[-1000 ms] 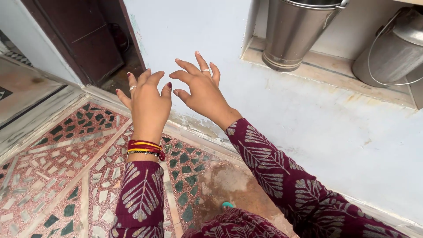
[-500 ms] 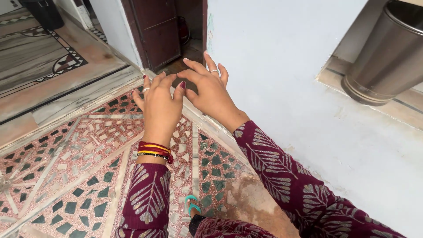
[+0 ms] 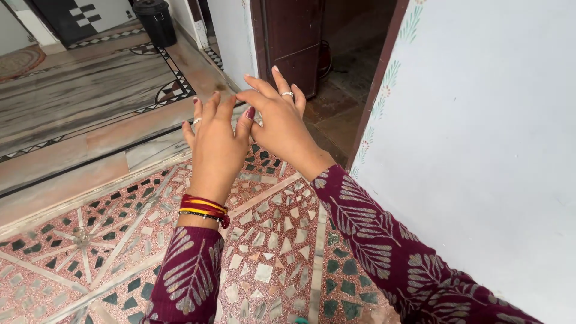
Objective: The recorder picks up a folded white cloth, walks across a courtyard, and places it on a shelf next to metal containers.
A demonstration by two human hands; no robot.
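Showing, from the head view, a pale blue plastered wall (image 3: 480,150) filling the right side, with a faint painted leaf border along its edge. A mosaic floor (image 3: 108,252) of pink terrazzo set with white and dark green chips, divided by pale stone strips, spreads below; beyond it lies a grey marble threshold (image 3: 90,90) with black inlay. A dark brown wooden door (image 3: 294,42) stands open at top centre. Both hands are raised, empty, fingers spread and holding nothing. The left hand (image 3: 215,147) carries red, yellow and black bangles (image 3: 203,208); its thumb tip touches the right hand (image 3: 281,123), which wears a ring (image 3: 287,93). Maroon leaf-print sleeves (image 3: 372,240) cover both forearms.
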